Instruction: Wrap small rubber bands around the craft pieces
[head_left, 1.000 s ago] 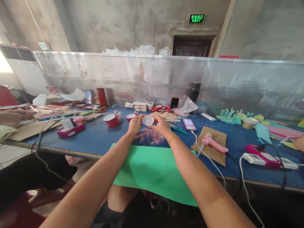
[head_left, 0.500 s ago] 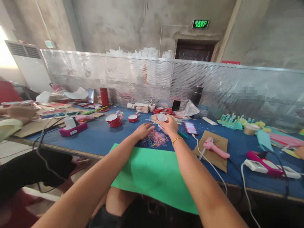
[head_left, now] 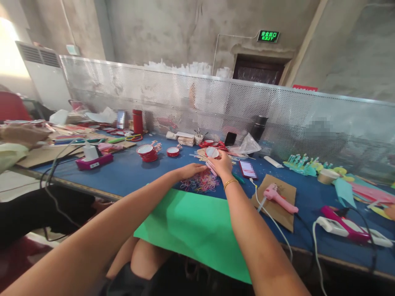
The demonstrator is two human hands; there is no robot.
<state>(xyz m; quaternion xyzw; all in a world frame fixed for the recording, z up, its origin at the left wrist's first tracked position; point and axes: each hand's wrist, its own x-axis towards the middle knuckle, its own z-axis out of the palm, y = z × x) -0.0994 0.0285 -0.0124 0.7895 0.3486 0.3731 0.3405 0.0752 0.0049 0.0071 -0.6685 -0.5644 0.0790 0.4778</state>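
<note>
My right hand (head_left: 222, 163) is closed around a small round drum-like piece (head_left: 212, 153) with a white face and red rim. Below the face, a pale pink stick-like part (head_left: 211, 167) shows by my fingers. My left hand (head_left: 194, 169) has its fingers together, their tips close to that pink part; what they pinch, if anything, is too small to make out. Beneath both hands lies a loose pile of colourful rubber bands (head_left: 202, 181). A green sheet (head_left: 191, 222) spreads from the table edge over my lap.
To the left stand a stack of red-rimmed round pieces (head_left: 147, 153) and another such piece (head_left: 173, 152). A pink glue gun (head_left: 279, 198) rests on cardboard (head_left: 288, 220) at right, near a phone (head_left: 247, 169) with a cable. A co-worker's hand (head_left: 24, 135) is at far left.
My left hand has moved right from over the rubber bands towards my right hand, its fingers drawing together. My right hand still holds the round piece. The view has tilted slightly.
</note>
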